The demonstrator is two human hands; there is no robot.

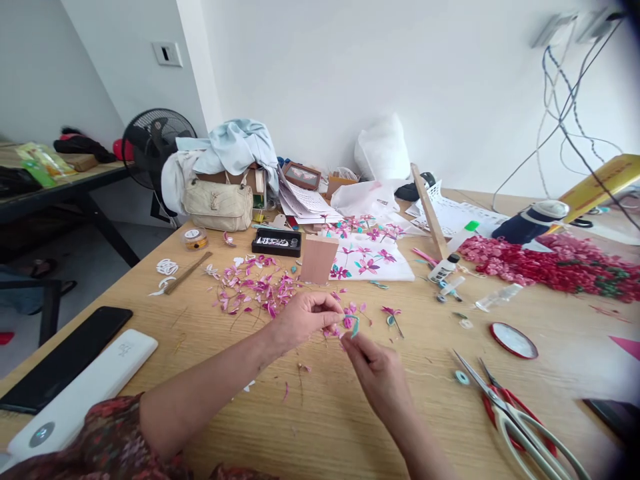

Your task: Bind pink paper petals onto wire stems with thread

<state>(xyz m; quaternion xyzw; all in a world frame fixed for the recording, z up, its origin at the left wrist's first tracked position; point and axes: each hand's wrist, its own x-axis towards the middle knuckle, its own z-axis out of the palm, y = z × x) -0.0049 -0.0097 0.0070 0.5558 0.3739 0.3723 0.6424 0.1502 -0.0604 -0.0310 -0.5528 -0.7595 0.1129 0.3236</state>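
My left hand (306, 315) is pinched on a small pink paper flower (334, 329) just above the wooden table (320, 427). My right hand (376, 370) meets it from the right, fingertips closed on a thin teal strip (355, 326) at the flower's base. A scatter of loose pink petals (253, 288) lies behind my left hand. Another finished pink flower with a green stem (393, 315) rests on the table just right of my hands.
Scissors (515, 413) and a red lid (513, 340) lie at the right. A white card with pink flowers (373, 261) and a small wooden block (319, 259) sit behind. A heap of red flowers (555, 263) is far right. A phone (65, 359) and white device (83, 393) lie left.
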